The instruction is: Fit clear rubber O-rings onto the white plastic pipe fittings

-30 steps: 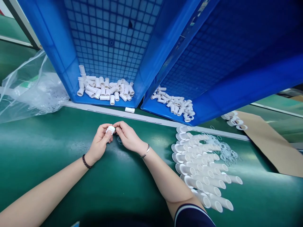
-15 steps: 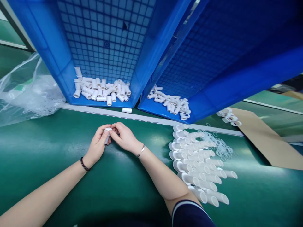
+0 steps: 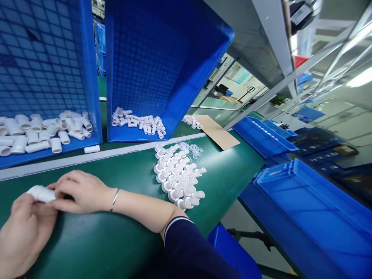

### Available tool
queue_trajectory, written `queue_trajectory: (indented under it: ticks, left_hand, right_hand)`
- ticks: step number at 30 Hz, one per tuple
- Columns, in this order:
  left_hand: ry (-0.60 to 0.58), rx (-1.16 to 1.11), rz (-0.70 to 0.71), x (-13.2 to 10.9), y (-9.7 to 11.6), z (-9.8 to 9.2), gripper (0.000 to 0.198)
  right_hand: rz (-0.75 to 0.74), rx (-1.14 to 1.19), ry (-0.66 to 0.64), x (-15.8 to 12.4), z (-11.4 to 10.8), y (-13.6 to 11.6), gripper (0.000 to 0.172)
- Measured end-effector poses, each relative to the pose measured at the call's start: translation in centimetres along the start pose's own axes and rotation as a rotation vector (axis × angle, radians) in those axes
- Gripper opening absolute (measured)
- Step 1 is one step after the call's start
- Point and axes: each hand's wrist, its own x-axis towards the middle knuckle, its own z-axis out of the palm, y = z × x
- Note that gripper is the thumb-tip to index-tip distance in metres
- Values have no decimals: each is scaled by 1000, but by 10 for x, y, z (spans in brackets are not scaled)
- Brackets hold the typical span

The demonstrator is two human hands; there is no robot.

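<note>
Both hands meet at the lower left over the green table (image 3: 226,174). My left hand (image 3: 24,228) and my right hand (image 3: 83,192) both pinch one short white plastic tube fitting (image 3: 42,193). A silver bracelet sits on my right wrist. To the right of my forearm lies a pile of several white tube fittings (image 3: 177,174) in rows, with thin clear rings (image 3: 193,149) scattered just behind them.
Two tilted blue crates stand behind: the left crate (image 3: 87,77) and the middle crate (image 3: 162,58), each holding several white fittings. One loose fitting (image 3: 92,149) lies by the table rail. Brown cardboard (image 3: 216,133) lies far right. Blue bins (image 3: 305,209) sit beyond the table's right edge.
The view has swung sharply to the right, so my hands now sit at the lower left. Both hands still hold the white fitting, now turned more sideways.
</note>
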Motion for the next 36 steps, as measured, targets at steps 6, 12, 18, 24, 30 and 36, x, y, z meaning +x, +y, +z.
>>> queue_trajectory:
  ticks: [6, 12, 18, 24, 30, 36]
  left_hand:
    - [139, -220, -191, -6, 19, 24, 25]
    - [165, -449, -234, -20, 34, 64, 15]
    - [0, 248, -85, 5, 42, 52, 35]
    - [-60, 1350, 468, 84, 53, 16, 28]
    - [-109, 1636, 489, 110, 43, 23, 36]
    - [107, 1452, 443, 118, 42, 25, 11]
  right_hand:
    - [-46, -221, 85, -9, -2, -10, 27]
    - [-57, -194, 166, -7, -14, -12, 24]
    - [271, -333, 29, -9, -72, 6, 14]
    - [613, -496, -143, -17, -105, 45, 17]
    - [676, -460, -221, -24, -119, 50, 14]
    - [434, -419, -108, -18, -103, 22, 13]
